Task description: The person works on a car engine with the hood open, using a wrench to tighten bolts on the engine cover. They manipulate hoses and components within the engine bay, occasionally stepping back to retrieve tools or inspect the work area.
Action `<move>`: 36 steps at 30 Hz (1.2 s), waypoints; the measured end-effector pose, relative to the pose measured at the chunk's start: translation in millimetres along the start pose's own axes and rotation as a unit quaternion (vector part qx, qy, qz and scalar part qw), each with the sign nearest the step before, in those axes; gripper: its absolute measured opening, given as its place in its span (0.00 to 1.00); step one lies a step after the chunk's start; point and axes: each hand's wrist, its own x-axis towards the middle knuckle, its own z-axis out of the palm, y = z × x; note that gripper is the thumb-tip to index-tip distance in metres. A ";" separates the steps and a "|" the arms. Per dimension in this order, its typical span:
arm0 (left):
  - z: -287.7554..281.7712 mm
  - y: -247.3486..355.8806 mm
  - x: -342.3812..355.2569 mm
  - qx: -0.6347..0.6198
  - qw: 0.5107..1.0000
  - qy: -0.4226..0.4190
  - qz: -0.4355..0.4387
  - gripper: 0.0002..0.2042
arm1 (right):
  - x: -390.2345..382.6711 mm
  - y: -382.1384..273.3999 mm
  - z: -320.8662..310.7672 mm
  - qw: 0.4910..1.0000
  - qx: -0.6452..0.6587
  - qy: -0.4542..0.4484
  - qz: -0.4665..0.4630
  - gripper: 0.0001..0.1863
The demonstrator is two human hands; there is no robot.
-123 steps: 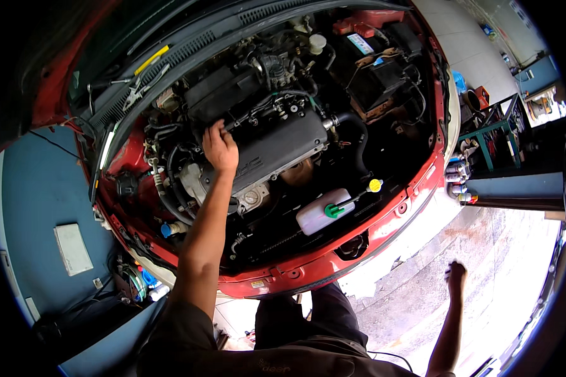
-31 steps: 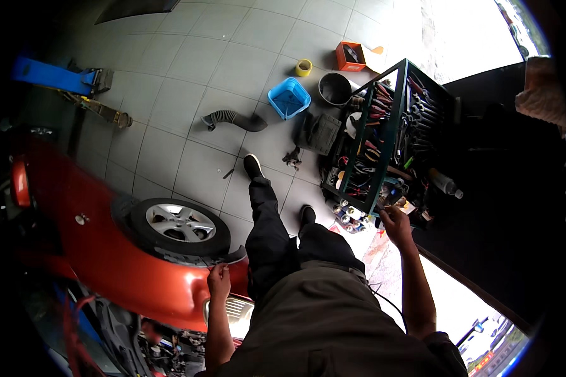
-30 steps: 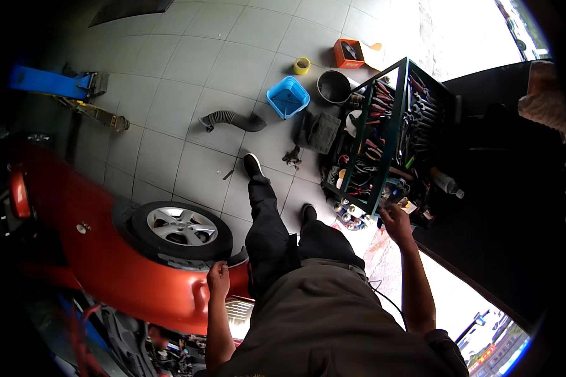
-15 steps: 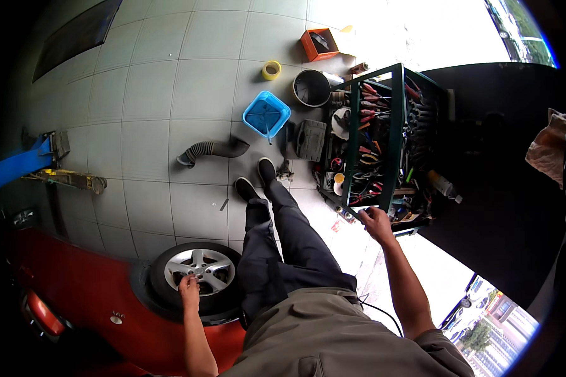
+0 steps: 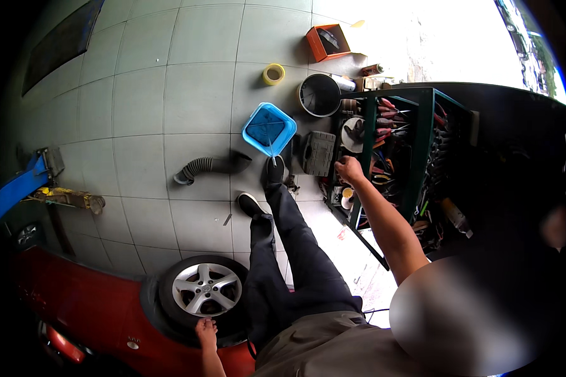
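My right hand (image 5: 348, 169) is over the near side of the green tool cart (image 5: 424, 157), close to a small yellow-topped container (image 5: 346, 198). Its fingers are drawn together, and whatever may be between them is too small to make out. Low at the left, my left hand (image 5: 206, 330) hangs by the lower edge of the tyre (image 5: 170, 301), fingers loosely bent and apart, with nothing visible in them. The tyre is around a silver five-spoke wheel (image 5: 206, 289) on a red car (image 5: 88, 295). Red-handled screwdrivers (image 5: 387, 119) and several pliers lie in the cart.
On the tiled floor ahead are a blue tub (image 5: 269, 129), a ribbed black hose (image 5: 210, 166), a grey case (image 5: 319, 152), a black bucket (image 5: 319, 95), a tape roll (image 5: 273, 74) and an orange box (image 5: 328, 43). A blue jack (image 5: 22, 182) stands left. A blurred pale shape (image 5: 465, 314) covers the lower right.
My right hand has moved forward and left along the cart's side. My left hand has come away from the wheel's spokes toward me. The pale blur has appeared at lower right.
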 end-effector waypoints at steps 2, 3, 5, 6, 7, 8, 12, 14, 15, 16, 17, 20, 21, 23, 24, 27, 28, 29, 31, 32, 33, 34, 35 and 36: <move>14.1 -11.7 -7.5 0.009 0.999 -0.003 -0.051 0.07 | 44.4 -30.3 11.7 0.997 0.052 -0.003 0.050 0.15; 27.5 -13.9 -12.1 0.019 0.996 0.000 -0.084 0.08 | 72.5 -41.2 19.3 0.991 0.113 -0.023 0.069 0.13; 48.0 -12.5 -10.7 0.064 0.992 -0.010 -0.109 0.08 | 112.9 -61.6 24.6 0.969 0.214 -0.040 0.116 0.13; 57.2 -18.7 -7.9 0.054 0.989 -0.008 -0.138 0.08 | 138.7 -65.1 33.4 0.959 0.252 -0.034 0.124 0.13; 58.8 -23.3 1.3 0.074 0.986 -0.013 -0.148 0.11 | 164.7 -64.2 41.3 0.947 0.291 -0.023 0.136 0.13; 62.7 -33.8 -1.6 0.056 0.987 -0.012 -0.150 0.12 | 188.1 -68.9 49.5 0.934 0.329 -0.040 0.134 0.13; 77.6 -40.0 18.3 -0.009 0.990 -0.031 -0.139 0.18 | 310.5 -51.2 86.3 0.929 0.342 0.051 0.130 0.08; 89.0 -40.1 37.9 -0.042 0.989 -0.015 -0.138 0.17 | 370.8 -33.2 93.0 0.929 0.344 0.042 0.126 0.07; 92.6 -42.4 47.1 -0.058 0.989 -0.008 -0.139 0.16 | 391.5 -28.6 97.8 0.933 0.335 0.014 0.128 0.07; 94.5 -42.5 47.3 0.067 0.986 -0.033 -0.152 0.26 | 403.7 -38.3 105.9 0.938 0.303 0.036 0.165 0.09; 81.6 -81.1 53.8 0.078 0.986 -0.016 -0.147 0.21 | 407.9 -51.1 115.3 0.938 0.271 0.050 0.210 0.11; 51.3 -148.1 68.1 0.115 0.983 0.016 -0.144 0.12 | 426.2 -55.5 143.0 0.942 0.238 0.034 0.235 0.13; 51.0 -148.3 77.7 0.126 0.981 0.010 -0.145 0.13 | 441.9 -46.7 139.0 0.940 0.249 0.034 0.231 0.12; 58.9 -151.6 88.2 0.142 0.979 0.008 -0.143 0.13 | 457.7 -37.5 148.0 0.916 0.314 0.001 0.251 0.08; 92.0 -135.1 95.6 0.146 0.978 0.000 -0.146 0.12 | 464.1 -48.2 138.1 0.925 0.286 -0.020 0.247 0.08; 139.8 -19.9 102.5 0.130 0.982 -0.024 -0.132 0.11 | 442.2 -29.9 105.5 0.897 0.338 0.022 0.284 0.10; 137.4 -14.0 96.7 0.116 0.985 -0.025 -0.128 0.10 | 427.6 -27.2 98.6 0.881 0.373 0.049 0.288 0.10; 138.7 -10.8 86.9 0.099 0.987 -0.024 -0.127 0.10 | 402.8 -27.2 94.8 0.871 0.402 0.042 0.280 0.12; 135.2 -22.0 75.2 0.043 0.991 -0.015 -0.127 0.11 | 332.8 -28.1 82.1 0.907 0.356 -0.005 0.226 0.12; 140.8 -13.6 66.6 0.024 0.995 0.003 -0.096 0.09 | 290.9 -26.3 72.6 0.927 0.336 -0.020 0.165 0.13; 142.8 -7.5 67.9 -0.012 0.995 -0.011 -0.102 0.09 | 253.5 -28.5 61.8 0.919 0.362 0.008 0.154 0.08; 140.0 -3.6 63.5 -0.049 0.992 -0.019 -0.111 0.08 | 206.8 -39.6 47.2 0.950 0.296 -0.021 0.093 0.09; 144.0 0.2 63.1 -0.091 0.988 -0.027 -0.120 0.08 | 163.8 -51.6 41.1 0.944 0.315 -0.042 0.091 0.11; 149.0 16.2 60.3 -0.116 0.988 -0.021 -0.102 0.09 | 118.0 -76.3 34.3 0.953 0.292 -0.041 0.063 0.12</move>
